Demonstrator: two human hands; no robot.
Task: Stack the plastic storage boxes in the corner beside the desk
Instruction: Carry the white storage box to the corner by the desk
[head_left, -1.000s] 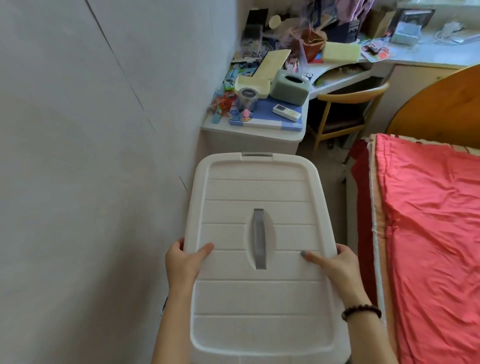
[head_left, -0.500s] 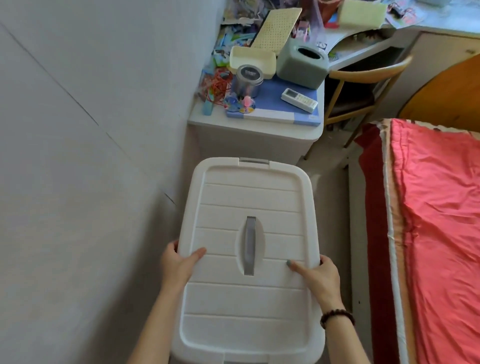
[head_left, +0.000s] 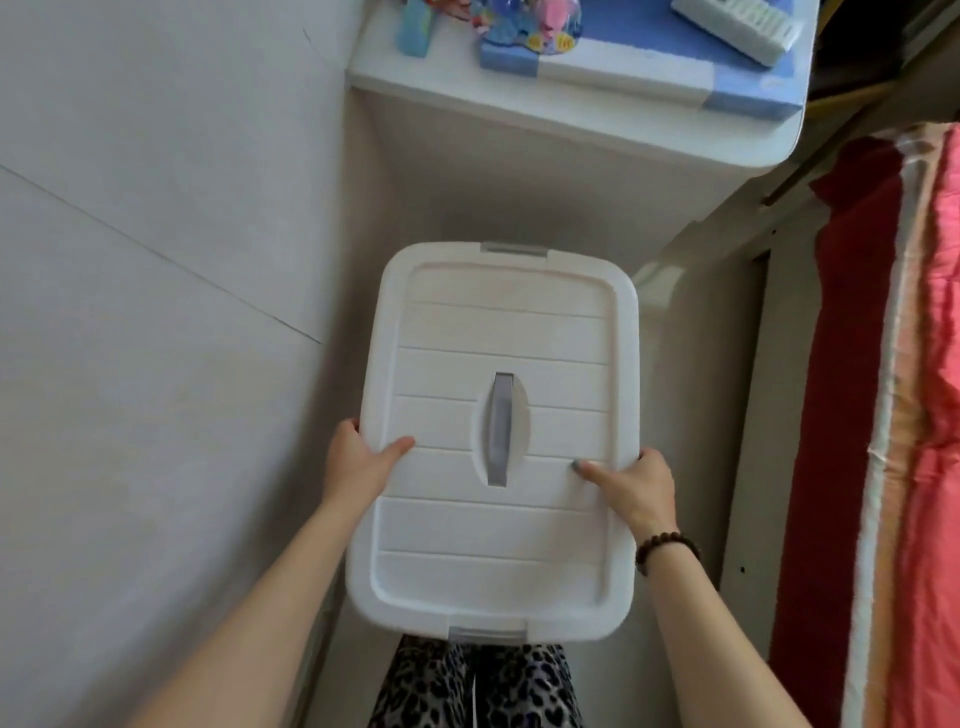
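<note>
No text, number, brand or sign is showing legibly anywhere. The lid of the white storage box (head_left: 498, 332) is showing only plain ribbed plastic. The remote control (head_left: 737, 23), lying at the far right corner of the surface (head_left: 571, 119), is coming through too blurred for any key markings to be read.

The single head camera looked steeply down, close over the storage box (head_left: 498, 535) at centre frame, desk (head_left: 519, 106) along the top.
</note>
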